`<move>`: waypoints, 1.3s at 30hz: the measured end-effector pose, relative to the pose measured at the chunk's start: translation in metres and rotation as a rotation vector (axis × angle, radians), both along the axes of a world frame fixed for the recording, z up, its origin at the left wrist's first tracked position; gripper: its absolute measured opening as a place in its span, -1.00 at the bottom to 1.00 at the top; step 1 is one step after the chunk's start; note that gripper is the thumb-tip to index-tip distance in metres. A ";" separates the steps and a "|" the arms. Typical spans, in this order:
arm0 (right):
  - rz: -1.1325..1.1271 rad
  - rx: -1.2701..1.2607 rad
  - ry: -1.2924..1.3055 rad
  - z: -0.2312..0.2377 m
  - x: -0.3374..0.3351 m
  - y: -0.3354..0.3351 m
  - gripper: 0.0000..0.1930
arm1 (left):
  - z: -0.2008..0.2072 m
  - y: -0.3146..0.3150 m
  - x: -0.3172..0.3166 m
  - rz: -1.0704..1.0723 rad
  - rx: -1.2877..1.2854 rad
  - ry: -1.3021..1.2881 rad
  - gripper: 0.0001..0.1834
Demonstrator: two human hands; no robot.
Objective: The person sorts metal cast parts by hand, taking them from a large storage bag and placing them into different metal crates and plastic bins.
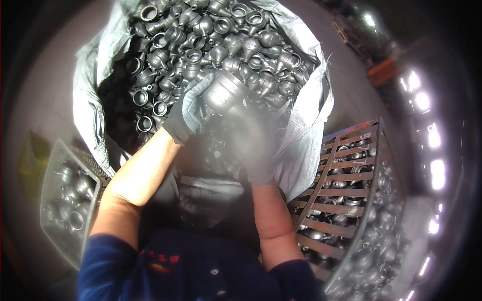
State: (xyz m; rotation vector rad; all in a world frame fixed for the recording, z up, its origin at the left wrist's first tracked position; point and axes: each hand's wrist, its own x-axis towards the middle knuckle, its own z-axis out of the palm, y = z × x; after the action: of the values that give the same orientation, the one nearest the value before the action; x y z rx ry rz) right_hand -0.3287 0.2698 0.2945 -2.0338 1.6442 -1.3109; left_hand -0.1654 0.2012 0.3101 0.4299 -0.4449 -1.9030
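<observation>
My left hand (190, 108), in a grey work glove, is closed around a grey metal ball-joint housing (227, 92). The part has a round, wide-mouthed body, and its narrower end points down toward me. Close below it is my right hand (259, 153), also gloved. A hazy smear over the middle of the view hides its fingers, so I cannot tell whether it touches the housing. Beyond both hands, a heap of similar metal housings (221, 52) fills a large white woven bulk bag (310, 125) with its top folded open.
At the left stands a pale translucent plastic crate (50, 213) with several housings inside. A rusty slatted metal cage (346, 191) full of parts is on the right, with more metal parts (374, 256) beside it. An orange object (382, 71) lies farther off at the upper right.
</observation>
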 end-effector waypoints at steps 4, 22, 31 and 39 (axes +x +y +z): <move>0.068 0.047 -0.382 -0.007 -0.001 -0.001 -0.78 | -0.014 -0.011 0.008 0.005 -0.009 0.004 -0.63; -0.082 -0.185 0.274 -0.027 -0.013 -0.007 -0.74 | -0.002 -0.009 0.016 -0.211 -0.072 0.026 -0.61; 0.024 0.003 0.162 -0.001 -0.011 0.003 -0.72 | -0.011 -0.014 0.009 -0.054 0.046 -0.063 -0.67; 0.163 0.243 -0.644 -0.027 -0.015 0.001 -0.85 | -0.010 -0.010 0.010 0.020 0.057 -0.322 -0.60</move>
State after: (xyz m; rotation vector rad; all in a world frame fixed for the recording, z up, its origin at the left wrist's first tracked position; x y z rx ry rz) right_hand -0.3439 0.2704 0.2678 -1.3677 1.2375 -1.4221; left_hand -0.1557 0.1914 0.2998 0.7812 -0.5949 -1.8353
